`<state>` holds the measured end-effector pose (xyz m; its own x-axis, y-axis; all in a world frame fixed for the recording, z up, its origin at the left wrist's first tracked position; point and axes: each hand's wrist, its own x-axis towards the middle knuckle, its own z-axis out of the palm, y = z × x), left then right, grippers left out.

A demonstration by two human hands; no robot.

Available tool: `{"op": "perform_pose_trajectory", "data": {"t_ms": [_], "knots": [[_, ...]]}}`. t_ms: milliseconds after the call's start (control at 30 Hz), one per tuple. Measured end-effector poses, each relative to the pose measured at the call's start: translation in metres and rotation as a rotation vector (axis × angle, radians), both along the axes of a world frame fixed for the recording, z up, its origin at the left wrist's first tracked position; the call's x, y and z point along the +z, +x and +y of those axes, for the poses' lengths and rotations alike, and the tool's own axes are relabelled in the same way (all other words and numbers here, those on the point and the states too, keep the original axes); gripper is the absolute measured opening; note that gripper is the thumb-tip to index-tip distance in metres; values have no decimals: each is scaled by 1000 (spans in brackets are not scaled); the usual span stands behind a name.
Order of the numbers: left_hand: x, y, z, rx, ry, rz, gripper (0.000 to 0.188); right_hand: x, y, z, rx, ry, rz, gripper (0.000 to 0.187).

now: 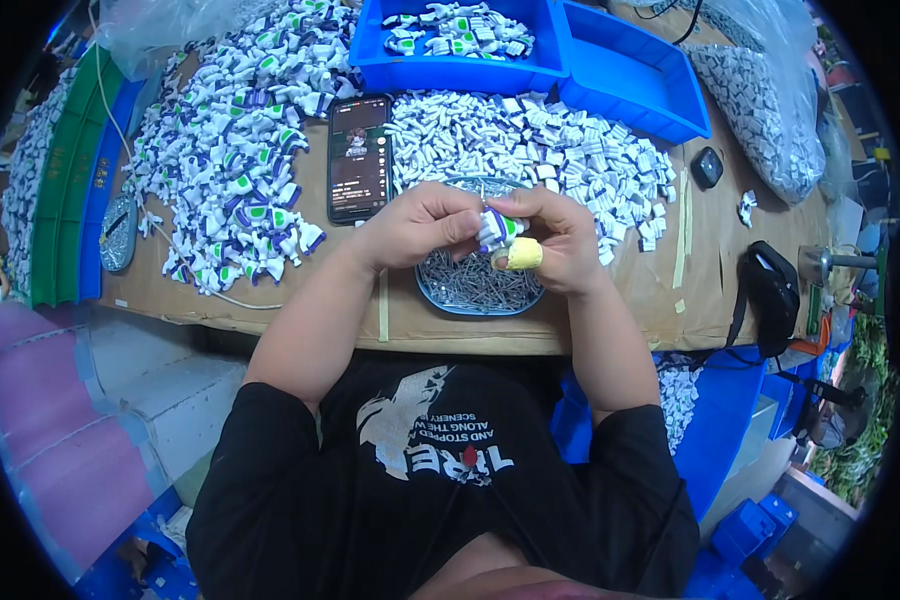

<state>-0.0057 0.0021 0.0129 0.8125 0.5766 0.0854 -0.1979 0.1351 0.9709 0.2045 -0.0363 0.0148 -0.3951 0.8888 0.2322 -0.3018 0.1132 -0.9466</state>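
Both of my hands meet over an oval tray [485, 310] of thin metal pins or screws. A small white toy figure [498, 232] with purple and green parts is between them. My right hand [562, 235] grips it from the right; one fingertip wears a yellow wrap [522, 254]. My left hand [425, 228] is closed, its thumb and fingers pinched at the figure's left side. The fingers hide part of the figure, and I cannot make out any smaller piece in the left fingertips.
White, purple and green toy bodies [235, 170] are heaped at left, small white parts [530, 140] behind my hands. A phone [360, 160] lies between the heaps. Blue bins [460, 78] stand at the back. At right are a black pouch [772, 300] and a bulging plastic bag [770, 130].
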Motion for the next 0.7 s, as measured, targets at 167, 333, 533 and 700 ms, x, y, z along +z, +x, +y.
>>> {"op": "perform_pose_trajectory", "data": {"t_ms": [167, 333, 533, 700], "knots": [[2, -1, -1, -96, -75, -23, 37, -4, 4, 1, 59, 108, -49, 53], [4, 3, -7, -114, -233, -93, 36, -1, 7, -1, 56, 156, -129, 51], [-2, 2, -8, -122, -304, -147, 36, 0, 4, -2, 70, 284, -174, 49], [5, 2, -5, -47, -284, -71, 31, 0, -3, 2, 67, 335, -205, 58]]}}
